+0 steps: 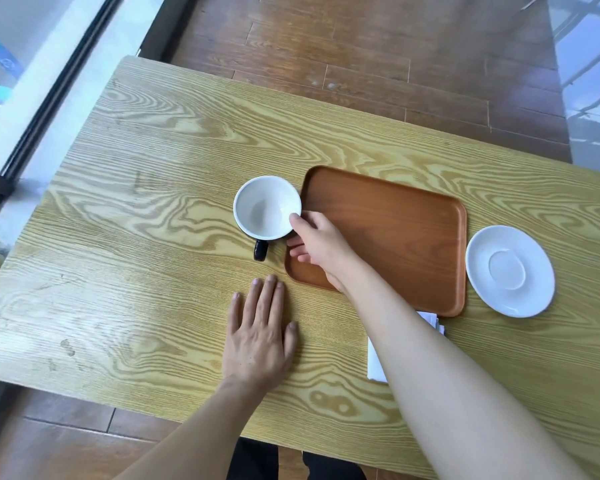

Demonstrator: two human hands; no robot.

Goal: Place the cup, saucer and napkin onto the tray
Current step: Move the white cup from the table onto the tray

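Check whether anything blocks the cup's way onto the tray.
Nothing visible does. The cup stands on the table just left of the tray, whose surface is bare. The right hand reaches across the tray's near-left corner and touches the cup's rim.

Single head-worn view. You look forward and steeply down from above the near edge of the table (160, 188), close enough that both forearms enter from the bottom of the frame. The wide-angle lens bows the table's edges. The far edge lies toward the top, with floor (378, 57) beyond and a window (32, 64) upper left.
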